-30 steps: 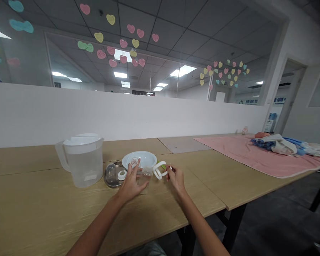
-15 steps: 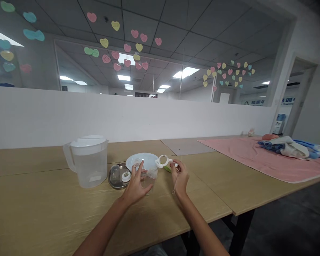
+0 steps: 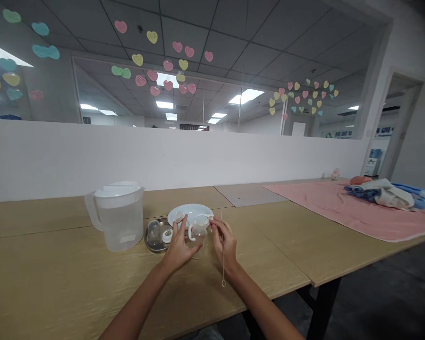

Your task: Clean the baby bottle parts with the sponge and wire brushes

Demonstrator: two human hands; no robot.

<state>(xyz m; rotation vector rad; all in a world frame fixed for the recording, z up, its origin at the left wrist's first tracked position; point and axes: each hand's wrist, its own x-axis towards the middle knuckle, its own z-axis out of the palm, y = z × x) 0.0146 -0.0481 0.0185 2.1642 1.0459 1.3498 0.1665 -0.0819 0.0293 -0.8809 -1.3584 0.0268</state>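
My left hand [image 3: 179, 244] wraps round a small clear baby bottle [image 3: 197, 242] standing on the wooden table [image 3: 56, 278]. My right hand [image 3: 225, 241] presses a white handled collar [image 3: 197, 222] onto the bottle's top. A thin wire rod [image 3: 222, 250] with a loop at its lower end sticks out from between the right fingers. Just behind the bottle is a white plate [image 3: 190, 212]. A small metal tray [image 3: 155, 236] to the left of it carries a clear cap and a white ring.
A clear plastic jug [image 3: 117, 222] with a white lid stands left of the tray. A pink cloth [image 3: 340, 208] covers the table's right part, with folded clothes [image 3: 386, 196] on it. A white partition runs along the table's back. The table's front right edge [image 3: 304, 283] drops to dark floor.
My right hand has brought the white handled collar from the right down onto the bottle's top. The wire rod now hangs lower, towards me. My left hand has kept its hold on the bottle.
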